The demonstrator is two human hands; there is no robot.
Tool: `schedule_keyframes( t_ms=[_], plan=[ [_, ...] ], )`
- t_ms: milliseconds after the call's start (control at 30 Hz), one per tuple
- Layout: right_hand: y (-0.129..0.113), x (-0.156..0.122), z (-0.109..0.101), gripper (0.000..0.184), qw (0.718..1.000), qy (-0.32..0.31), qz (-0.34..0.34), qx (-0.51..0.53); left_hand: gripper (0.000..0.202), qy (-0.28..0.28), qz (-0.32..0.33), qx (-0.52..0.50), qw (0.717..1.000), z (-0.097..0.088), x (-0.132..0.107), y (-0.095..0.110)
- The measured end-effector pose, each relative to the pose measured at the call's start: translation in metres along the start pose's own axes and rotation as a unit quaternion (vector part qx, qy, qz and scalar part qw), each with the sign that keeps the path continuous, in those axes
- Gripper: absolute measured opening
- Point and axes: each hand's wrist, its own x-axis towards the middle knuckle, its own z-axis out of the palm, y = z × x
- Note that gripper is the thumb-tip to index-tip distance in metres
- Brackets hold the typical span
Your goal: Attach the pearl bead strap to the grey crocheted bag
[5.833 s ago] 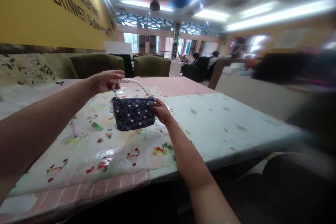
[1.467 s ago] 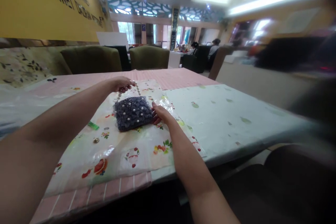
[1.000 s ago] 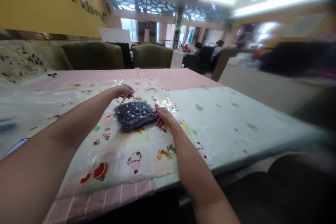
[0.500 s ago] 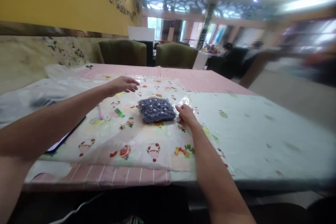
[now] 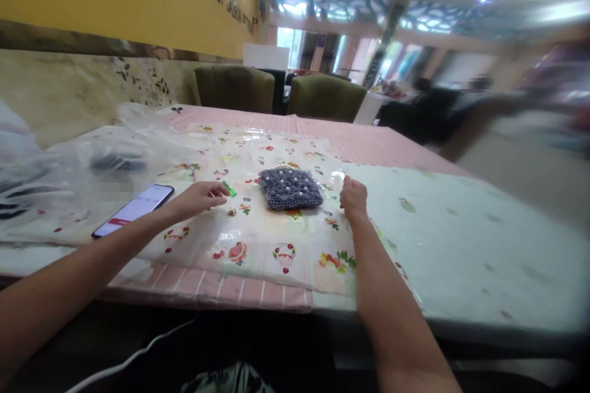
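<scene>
A blue-grey crocheted pouch [image 5: 291,189] dotted with white pearl beads lies flat on the table, between my hands. Just right of it is my right hand [image 5: 354,198], fingers curled closed; whatever they may pinch is hidden or too small to see. My left hand [image 5: 208,195] hovers palm down over the cloth, fingers loosely bent with nothing visible in them. Its fingertips come near a small green object [image 5: 230,189] whose kind I cannot tell. A small gold-coloured piece [image 5: 232,212] lies below the fingertips. Behind the left hand, a thin pink stick [image 5: 194,177] is partly hidden.
A lit phone [image 5: 138,209] lies left of my left forearm. Clear plastic bags [image 5: 115,141] with dark contents spread along the left side. A fruit-printed plastic cover [image 5: 258,264] lies over the tablecloths. Green chairs [image 5: 322,98] stand beyond the table, and people sit farther back.
My left hand has come down and nearer from above the far part of the cloth to beside the green object. The right hand has drawn slightly away from the pouch. The view has shifted.
</scene>
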Motion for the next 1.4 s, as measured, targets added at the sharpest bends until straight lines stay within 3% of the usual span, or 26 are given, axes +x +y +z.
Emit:
schedule_keyframes(
  t_ms=[100,200,367,500,600,700,800,900,1000,1100,1200,1333,1400],
  plan=[
    [-0.005,0.001,-0.003,0.041,1.000,0.025,-0.003,-0.004,0.030,-0.007,0.051,0.096,0.994,0.020,0.003,-0.006],
    [-0.013,-0.002,-0.007,0.039,0.998,0.059,-0.026,0.000,0.021,-0.018,0.061,0.133,0.989,0.030,0.008,-0.004],
    [-0.040,-0.024,-0.005,0.039,0.988,0.087,-0.122,0.027,0.025,-0.004,0.048,0.048,0.998,0.033,0.015,0.013],
    [-0.066,-0.053,0.011,0.036,0.979,-0.011,-0.196,0.060,0.031,-0.040,-0.017,-0.168,0.985,0.040,0.017,0.025],
    [-0.082,-0.075,0.025,0.024,0.951,-0.117,-0.262,0.115,0.034,-0.070,-0.062,-0.344,0.934,0.048,0.017,0.028],
    [-0.093,-0.094,0.037,0.017,0.922,-0.192,-0.284,0.179,0.035,-0.075,-0.062,-0.449,0.888,0.055,0.016,0.027],
    [-0.101,-0.110,0.045,0.028,0.903,-0.237,-0.265,0.243,0.034,-0.097,-0.042,-0.503,0.858,0.059,0.015,0.026],
    [-0.107,-0.121,0.051,0.025,0.887,-0.282,-0.201,0.306,0.029,-0.119,-0.022,-0.533,0.838,0.060,0.015,0.024],
    [-0.111,-0.127,0.053,0.022,0.861,-0.325,-0.136,0.367,0.026,-0.135,-0.010,-0.540,0.831,0.063,0.013,0.022],
    [-0.114,-0.131,0.051,0.025,0.856,-0.334,-0.091,0.385,0.028,-0.139,-0.009,-0.533,0.835,0.068,0.011,0.022],
    [-0.115,-0.134,0.047,0.026,0.858,-0.344,-0.057,0.379,0.028,-0.122,-0.006,-0.538,0.834,0.072,0.010,0.022],
    [-0.113,-0.135,0.046,0.024,0.868,-0.323,-0.053,0.372,0.024,-0.039,-0.027,-0.562,0.826,0.069,0.014,0.021],
    [-0.116,-0.132,0.046,0.022,0.881,-0.302,-0.074,0.355,0.018,-0.006,-0.055,-0.587,0.808,0.065,0.016,0.021]
  ],
)
